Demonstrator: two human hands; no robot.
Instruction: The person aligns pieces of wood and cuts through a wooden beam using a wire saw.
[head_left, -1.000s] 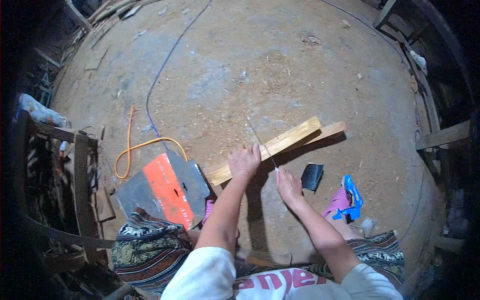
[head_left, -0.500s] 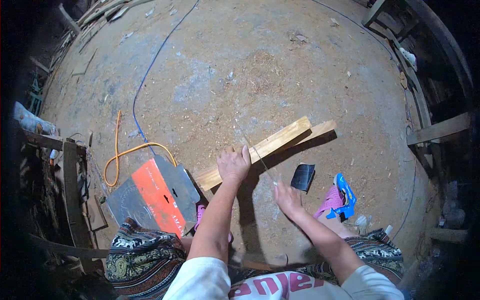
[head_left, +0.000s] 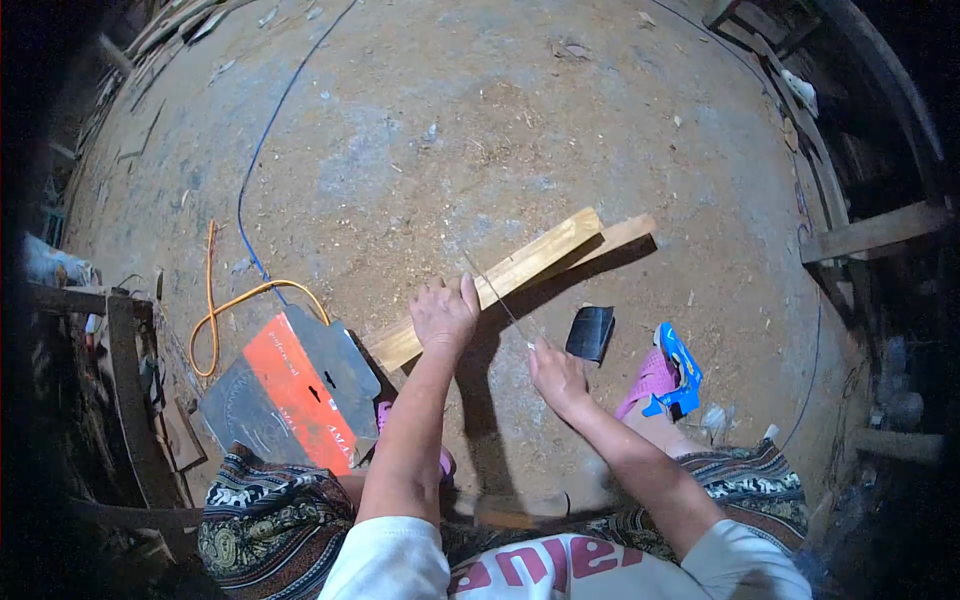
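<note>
Head view, with clock directions read from the middle of the long plank: that pale plank [head_left: 530,262] lay at the middle of the scene, slanting from 8 o'clock up to 2 o'clock. A second piece of wood [head_left: 625,236] showed beyond it, its end jutting out at 2 o'clock. The left hand [head_left: 445,318] was at 8 o'clock, palm down on the plank, thumb held apart from the fingers; I could not tell whether the fingertips gripped the far edge. At 5 o'clock the right hand [head_left: 557,373] was closed, pinching the near end of a thin blade [head_left: 504,305], which crossed the plank just beside the left thumb and pointed toward 11 o'clock. A black piece [head_left: 590,333] lay at 4 o'clock on the floor [head_left: 620,140], near the right hand. Farther out that way, a blue object [head_left: 690,370] touched a pink shoe [head_left: 655,380]. A black-and-orange panel [head_left: 295,385] lay at 8 o'clock, an orange cord [head_left: 209,265] looped at 9, and a blue cord [head_left: 240,205] ran toward 10.
</note>
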